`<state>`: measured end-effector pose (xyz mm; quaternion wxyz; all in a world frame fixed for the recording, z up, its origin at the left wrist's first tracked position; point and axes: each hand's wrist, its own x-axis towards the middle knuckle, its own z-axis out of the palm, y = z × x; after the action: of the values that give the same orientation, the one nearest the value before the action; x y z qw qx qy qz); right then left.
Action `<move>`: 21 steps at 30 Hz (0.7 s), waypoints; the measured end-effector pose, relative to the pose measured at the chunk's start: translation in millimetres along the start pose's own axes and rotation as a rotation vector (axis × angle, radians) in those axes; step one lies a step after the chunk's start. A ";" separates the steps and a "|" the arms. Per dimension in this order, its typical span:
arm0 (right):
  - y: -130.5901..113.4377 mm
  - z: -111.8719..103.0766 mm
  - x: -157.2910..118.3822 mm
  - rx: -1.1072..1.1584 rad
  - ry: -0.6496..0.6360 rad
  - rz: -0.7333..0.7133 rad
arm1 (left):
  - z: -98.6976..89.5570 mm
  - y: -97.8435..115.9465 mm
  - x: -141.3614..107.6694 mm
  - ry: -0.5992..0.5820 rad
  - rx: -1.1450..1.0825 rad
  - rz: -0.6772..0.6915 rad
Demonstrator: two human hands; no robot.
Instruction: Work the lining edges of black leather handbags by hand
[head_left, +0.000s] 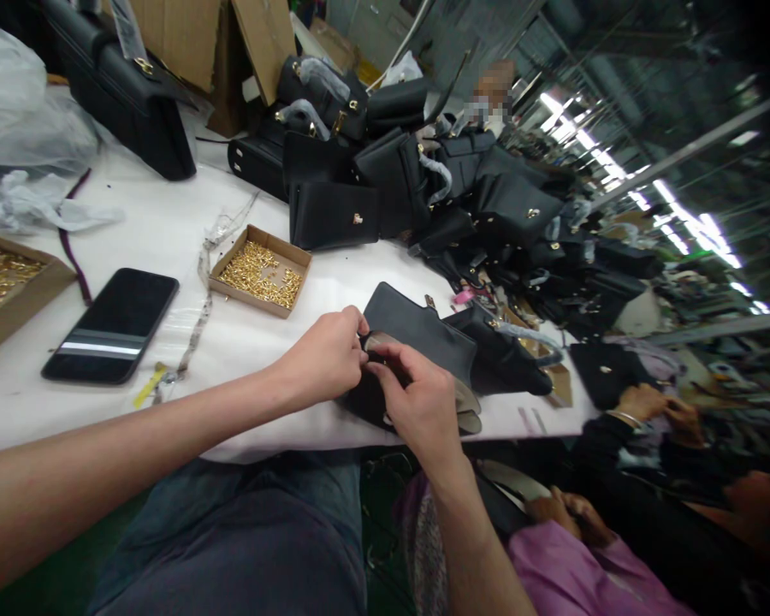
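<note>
A black handbag [417, 321] lies at the table's front edge with its flap turned up and its pale lining showing at the right side. My left hand [334, 352] is closed in a pinch at the bag's near left edge; whatever its fingertips grip is too small and hidden to make out. Right beside it, my right hand [423, 400] has thumb and forefinger pinched on the edge of the same bag. The fingertips of both hands nearly meet. Behind my left hand stands a shallow cardboard box [223, 281] of small gold metal fittings [257, 272].
On the left lie a black phone [112, 321], another cardboard box [22, 315] of gold pieces and clear plastic wrapping [19, 111]. Black handbags [334, 218] crowd the table's far side. At the right, co-workers' hands [645, 404] work close to my right arm.
</note>
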<state>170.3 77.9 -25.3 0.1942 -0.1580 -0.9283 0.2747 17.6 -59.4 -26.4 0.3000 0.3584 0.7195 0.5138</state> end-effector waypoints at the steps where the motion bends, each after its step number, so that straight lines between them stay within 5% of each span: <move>1: 1.0 -1.9 0.7 0.008 -0.018 0.002 | 1.7 -1.7 -3.7 0.034 -0.013 0.007; 8: 2.7 -13.0 7.8 0.081 -0.130 0.051 | 19.3 -33.9 -50.7 0.084 -0.405 0.002; 15: 4.7 -15.2 9.0 0.058 -0.151 0.008 | 50.2 -63.7 -72.1 0.258 -0.235 0.250; 21: 5.3 -13.3 6.3 0.064 -0.135 -0.007 | 62.5 -68.1 -71.9 0.272 -0.179 0.373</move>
<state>171.7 90.7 -16.4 0.1373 -0.1295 -0.9306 0.3137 94.0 -100.5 -105.2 0.1306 0.3846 0.6262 0.6655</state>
